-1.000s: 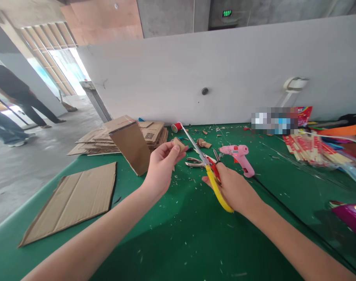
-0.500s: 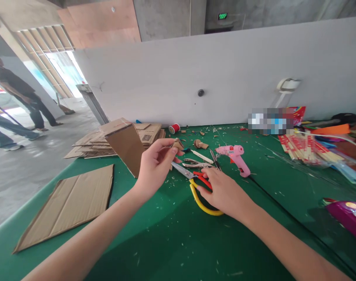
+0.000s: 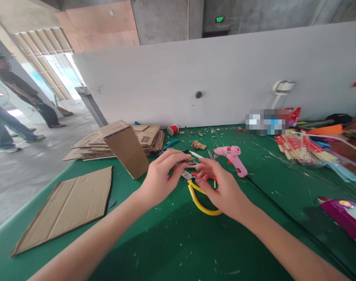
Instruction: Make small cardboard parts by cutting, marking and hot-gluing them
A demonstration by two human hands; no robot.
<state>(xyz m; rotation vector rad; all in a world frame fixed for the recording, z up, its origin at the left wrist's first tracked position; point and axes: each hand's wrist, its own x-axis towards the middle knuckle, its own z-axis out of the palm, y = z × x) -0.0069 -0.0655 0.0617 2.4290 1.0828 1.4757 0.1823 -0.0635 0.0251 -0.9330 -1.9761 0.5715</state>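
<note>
Pinching small cardboard piece (image 3: 190, 161) in left hand (image 3: 163, 177), just left of right hand (image 3: 221, 183), which is loosely curled, apparently empty; scissors (image 3: 201, 209) lie beneath on counter (image 3: 154, 242), blades far-left, handles near-right

A person in a dark top (image 3: 19, 86) stands far left, near a broom (image 3: 65, 112). A red spool (image 3: 173, 129) lies by the far pale wall (image 3: 148, 86), a purple device (image 3: 337, 217) at right.
</note>
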